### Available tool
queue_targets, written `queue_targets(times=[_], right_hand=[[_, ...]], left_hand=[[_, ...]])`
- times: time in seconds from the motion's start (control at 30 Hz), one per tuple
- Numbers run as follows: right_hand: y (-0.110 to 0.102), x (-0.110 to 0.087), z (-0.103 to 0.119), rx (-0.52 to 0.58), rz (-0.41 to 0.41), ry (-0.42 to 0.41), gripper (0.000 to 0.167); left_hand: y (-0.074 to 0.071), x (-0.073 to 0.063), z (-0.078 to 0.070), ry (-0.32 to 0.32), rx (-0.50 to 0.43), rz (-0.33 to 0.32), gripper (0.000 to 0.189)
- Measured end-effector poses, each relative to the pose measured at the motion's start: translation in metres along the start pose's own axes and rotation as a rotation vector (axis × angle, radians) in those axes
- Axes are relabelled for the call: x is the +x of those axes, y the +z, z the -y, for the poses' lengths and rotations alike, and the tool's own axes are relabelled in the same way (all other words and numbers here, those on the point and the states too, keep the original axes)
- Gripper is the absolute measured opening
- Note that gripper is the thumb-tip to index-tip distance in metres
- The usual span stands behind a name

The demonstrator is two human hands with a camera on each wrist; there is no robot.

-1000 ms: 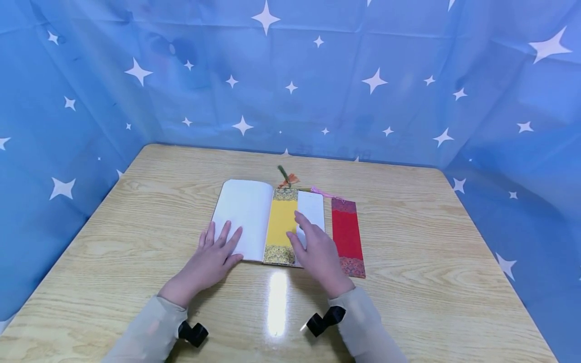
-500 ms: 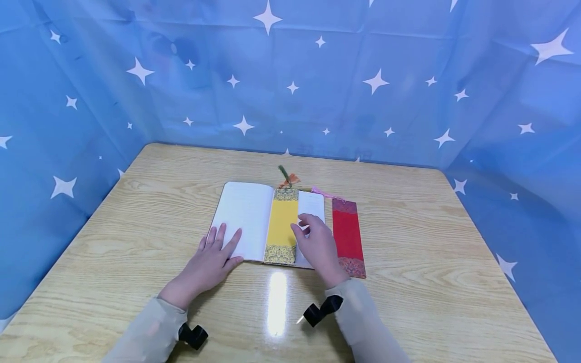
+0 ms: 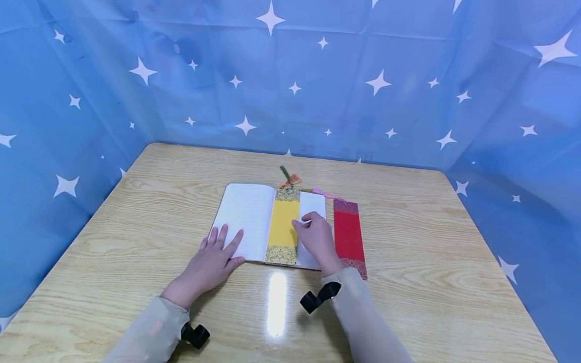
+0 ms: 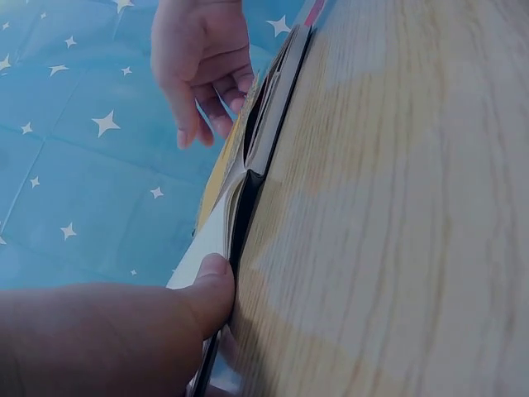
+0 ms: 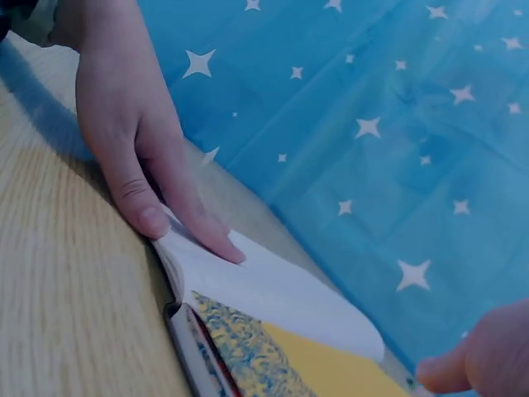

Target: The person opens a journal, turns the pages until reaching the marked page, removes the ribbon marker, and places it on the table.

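Note:
An open notebook point(image 3: 247, 217) with white pages and a dark cover lies on the table. My left hand point(image 3: 209, 264) rests on its left page, fingers spread, thumb at the lower edge point(image 4: 213, 273). Along the inner side of the right page lies a yellow bookmark point(image 3: 284, 222) with patterned ends. My right hand point(image 3: 317, 239) is over the right page, its fingers loosely curled and the thumb tip at the bookmark's right edge. In the left wrist view, a gap shows between its thumb and fingers. A red bookmark point(image 3: 348, 232) lies right of the notebook, partly covered by the right wrist.
Green point(image 3: 285, 173) and orange point(image 3: 292, 180) tassels stick out past the notebook's top edge. A pink tassel point(image 3: 324, 193) reaches from there to the red bookmark. Coloured edges point(image 5: 216, 356) show between the right-hand pages. Blue starred cloth point(image 3: 290, 101) stands behind the wooden table point(image 3: 172, 191).
My right hand has shifted slightly right and its fingers have curled in from a straighter pose. The left hand stays on the left page, which lies a little flatter.

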State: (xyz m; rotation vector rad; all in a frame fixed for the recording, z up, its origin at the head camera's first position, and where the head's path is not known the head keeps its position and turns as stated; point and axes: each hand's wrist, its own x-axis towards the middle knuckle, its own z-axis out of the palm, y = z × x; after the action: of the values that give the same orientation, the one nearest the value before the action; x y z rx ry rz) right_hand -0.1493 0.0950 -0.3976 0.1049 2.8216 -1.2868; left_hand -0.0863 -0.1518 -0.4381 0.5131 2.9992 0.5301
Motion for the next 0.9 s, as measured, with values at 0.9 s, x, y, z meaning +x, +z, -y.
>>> queue_targets(times=[0.9], right_hand=[[0.004,0.011,0.001,0.08,0.081,0.146,0.014]], left_hand=[[-0.002,0.0,-0.004,-0.019,0.02,0.005,0.06]])
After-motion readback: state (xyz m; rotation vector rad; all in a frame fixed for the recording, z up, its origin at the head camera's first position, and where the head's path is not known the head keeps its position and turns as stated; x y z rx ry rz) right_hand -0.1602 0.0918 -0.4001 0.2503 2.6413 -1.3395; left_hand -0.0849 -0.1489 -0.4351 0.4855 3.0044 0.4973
